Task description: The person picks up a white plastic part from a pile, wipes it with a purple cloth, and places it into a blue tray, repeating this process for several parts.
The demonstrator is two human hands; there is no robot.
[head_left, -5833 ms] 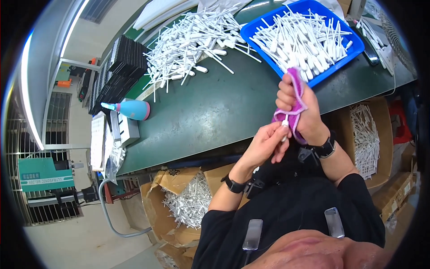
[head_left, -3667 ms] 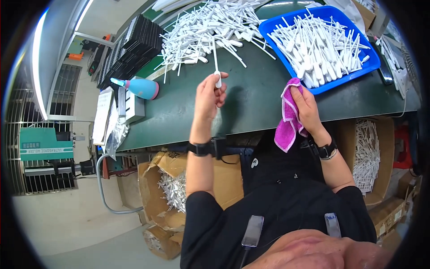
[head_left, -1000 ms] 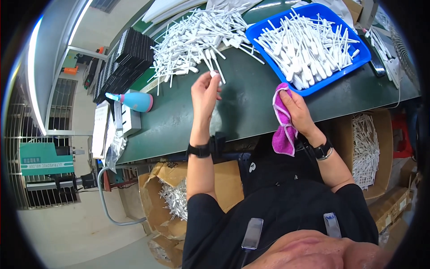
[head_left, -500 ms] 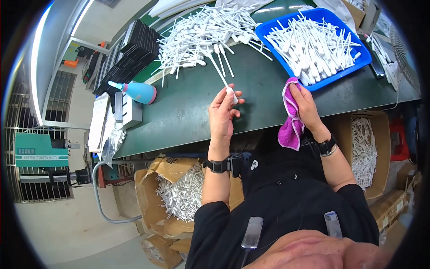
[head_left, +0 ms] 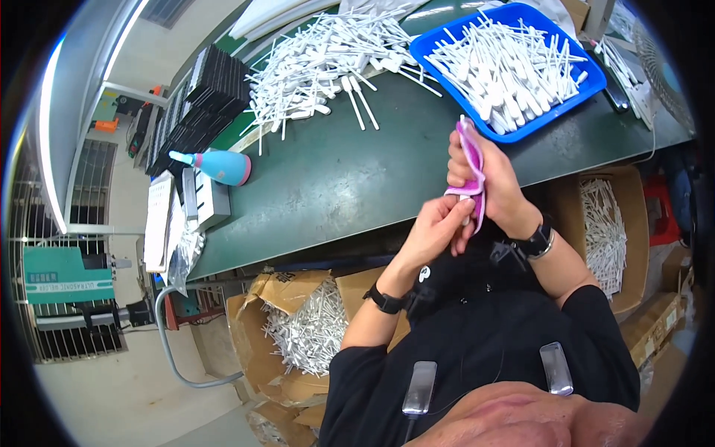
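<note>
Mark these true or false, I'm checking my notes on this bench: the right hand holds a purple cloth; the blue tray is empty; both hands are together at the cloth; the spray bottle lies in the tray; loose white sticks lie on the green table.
1. True: the right hand holds the purple cloth.
2. False: the blue tray is full of white sticks.
3. True: the left hand meets the cloth.
4. False: the spray bottle lies on the table.
5. True: a stick pile lies there.
</note>
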